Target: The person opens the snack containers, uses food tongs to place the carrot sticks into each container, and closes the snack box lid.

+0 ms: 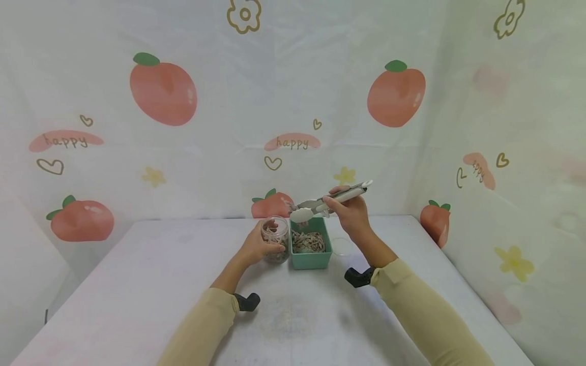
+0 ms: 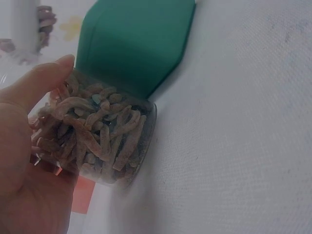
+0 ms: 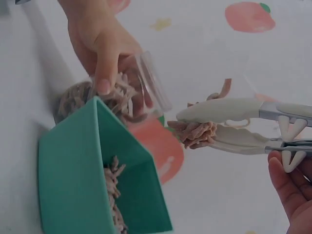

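Note:
A clear jar with brownish dried strips inside stands on the table, and my left hand grips its side. Against the jar's right side is a green box with more strips in it. My right hand holds white-and-metal tongs above the box. In the right wrist view a clump of strips is pinched between the white tips of the tongs, near the jar's open mouth.
A clear round lid lies on the white table just right of the box. Behind the table hangs a white curtain printed with red fruit, and another side of it runs along the right.

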`<action>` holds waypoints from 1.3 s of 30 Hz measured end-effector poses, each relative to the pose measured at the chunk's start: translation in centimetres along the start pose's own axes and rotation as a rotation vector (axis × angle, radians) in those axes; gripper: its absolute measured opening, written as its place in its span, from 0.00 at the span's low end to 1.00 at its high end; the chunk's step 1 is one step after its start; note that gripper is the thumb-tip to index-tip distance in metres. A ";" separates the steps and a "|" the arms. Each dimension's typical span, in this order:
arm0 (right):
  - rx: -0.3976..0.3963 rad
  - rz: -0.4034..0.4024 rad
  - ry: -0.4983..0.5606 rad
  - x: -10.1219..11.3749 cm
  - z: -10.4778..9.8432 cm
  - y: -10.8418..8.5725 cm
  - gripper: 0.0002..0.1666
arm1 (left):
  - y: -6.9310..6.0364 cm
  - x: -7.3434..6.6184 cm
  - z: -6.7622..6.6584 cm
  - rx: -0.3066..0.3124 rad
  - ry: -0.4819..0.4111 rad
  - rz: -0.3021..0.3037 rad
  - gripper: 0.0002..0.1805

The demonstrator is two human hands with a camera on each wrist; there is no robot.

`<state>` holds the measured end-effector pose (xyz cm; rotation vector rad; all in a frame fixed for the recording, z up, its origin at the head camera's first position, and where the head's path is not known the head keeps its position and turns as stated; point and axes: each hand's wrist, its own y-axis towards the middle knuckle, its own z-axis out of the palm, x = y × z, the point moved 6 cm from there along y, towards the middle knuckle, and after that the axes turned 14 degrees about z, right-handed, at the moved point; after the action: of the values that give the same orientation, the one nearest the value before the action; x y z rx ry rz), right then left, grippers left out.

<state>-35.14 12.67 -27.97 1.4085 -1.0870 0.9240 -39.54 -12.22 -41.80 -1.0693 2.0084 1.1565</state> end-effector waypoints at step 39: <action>0.078 -0.026 0.076 -1.1 5.3 -1.1 0.13 | -0.1 0.2 -0.1 0.003 -0.017 -0.017 0.50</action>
<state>-34.54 7.58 -29.98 1.4362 -0.9827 1.0022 -39.60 -12.44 -41.98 -1.0696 1.9835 1.1493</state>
